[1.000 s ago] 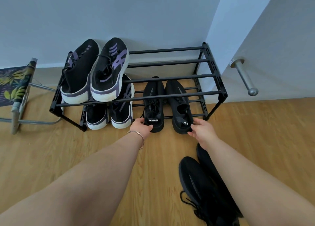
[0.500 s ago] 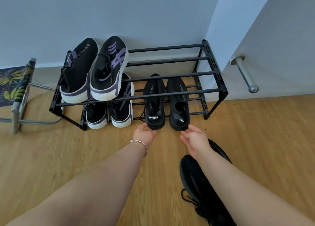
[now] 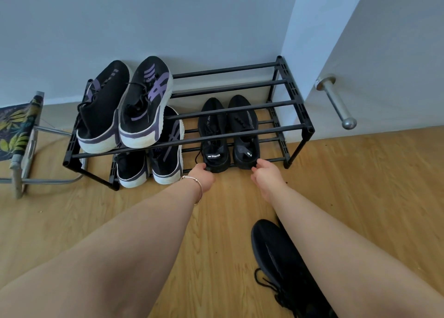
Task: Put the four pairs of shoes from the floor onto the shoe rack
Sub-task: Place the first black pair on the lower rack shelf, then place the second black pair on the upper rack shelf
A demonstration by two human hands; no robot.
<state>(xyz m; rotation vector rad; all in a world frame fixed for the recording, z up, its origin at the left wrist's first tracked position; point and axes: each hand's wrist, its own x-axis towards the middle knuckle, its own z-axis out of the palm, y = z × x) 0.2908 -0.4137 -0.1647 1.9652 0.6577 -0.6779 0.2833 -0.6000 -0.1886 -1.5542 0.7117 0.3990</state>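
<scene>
A black two-tier shoe rack stands against the wall. One black-and-purple sneaker pair sits on its top tier at the left. A second such pair is below it on the lower tier. A black knit pair rests on the lower tier at the right, heels toward me. My left hand touches the left shoe's heel with loosely curled fingers. My right hand has its fingertips at the right shoe's heel. Neither hand grips. Another black pair lies on the floor, partly hidden by my right forearm.
A folding stool with leaf-print fabric stands left of the rack. A white door with a metal handle is right of the rack. The top tier's right half holds nothing. Wooden floor spreads around.
My hands let go of the black knit pair and drew back, then came forward to the heels again. The pair now sits slightly deeper on the lower tier.
</scene>
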